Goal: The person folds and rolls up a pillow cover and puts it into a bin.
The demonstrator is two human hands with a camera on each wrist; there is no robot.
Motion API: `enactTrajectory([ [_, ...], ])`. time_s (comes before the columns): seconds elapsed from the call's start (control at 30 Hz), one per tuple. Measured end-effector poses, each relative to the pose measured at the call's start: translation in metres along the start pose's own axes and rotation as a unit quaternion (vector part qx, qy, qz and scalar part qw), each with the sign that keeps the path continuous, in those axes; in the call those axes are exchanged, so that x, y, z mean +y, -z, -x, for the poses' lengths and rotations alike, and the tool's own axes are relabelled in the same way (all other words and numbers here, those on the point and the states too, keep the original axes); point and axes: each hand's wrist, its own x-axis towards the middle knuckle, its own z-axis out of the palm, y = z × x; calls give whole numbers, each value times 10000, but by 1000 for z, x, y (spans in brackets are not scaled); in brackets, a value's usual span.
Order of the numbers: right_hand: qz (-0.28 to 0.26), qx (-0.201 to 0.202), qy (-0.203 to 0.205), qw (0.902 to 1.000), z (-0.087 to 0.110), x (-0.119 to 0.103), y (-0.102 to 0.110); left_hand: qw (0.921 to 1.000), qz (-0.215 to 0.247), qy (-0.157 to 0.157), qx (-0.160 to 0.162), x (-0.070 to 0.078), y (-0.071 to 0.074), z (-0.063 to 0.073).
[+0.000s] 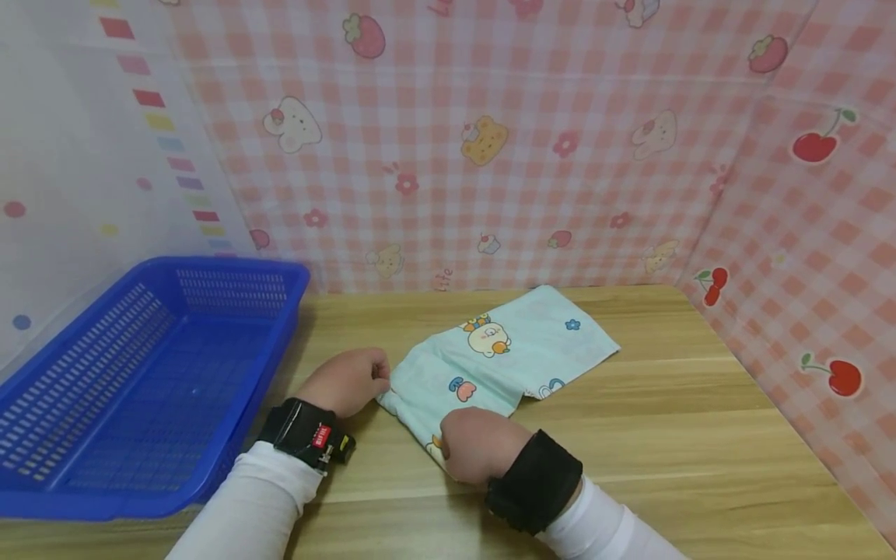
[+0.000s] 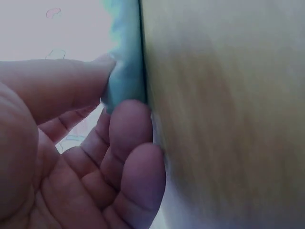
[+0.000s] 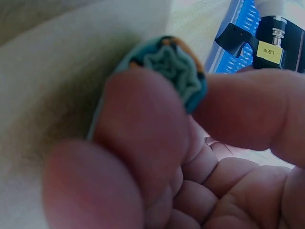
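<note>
A mint-green cloth [image 1: 539, 338] with cartoon animal, flower and rainbow prints lies slantwise on the table, its far end flat and its near edge rolled. My left hand [image 1: 350, 381] pinches the left end of that rolled edge. In the left wrist view, the thumb and a fingertip meet on the green roll [image 2: 126, 57], low against the wood. At the roll's near right end, my right hand [image 1: 483, 443] grips it between thumb and fingers. The right wrist view shows the coiled layers of the roll's end [image 3: 171, 67] there.
A blue plastic basket [image 1: 285, 334] with slotted sides stands to the left, close beside my left forearm. Light wood tabletop [image 1: 672, 451] extends to the right. Pink checked fabric [image 1: 448, 187] hangs behind the table and along its right side, with whitish fabric at the left.
</note>
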Motion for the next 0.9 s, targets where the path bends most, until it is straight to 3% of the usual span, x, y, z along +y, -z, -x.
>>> enactTrajectory([
  [0.13, -153, -72, 37, 9999, 0, 2, 1, 9999, 64, -105, -20, 3, 1, 1],
  [0.43, -459, -182, 68, 9988, 0, 3, -1, 9988, 231, -25, -425, 1, 5, 3],
  [0.73, -302, 58, -90, 9995, 2, -2, -5, 9988, 122, 117, -464, 5, 4, 4],
  [0.9, -222, 97, -75, 9997, 1, -2, -5, 9992, 6, 35, -389, 5, 4, 4],
])
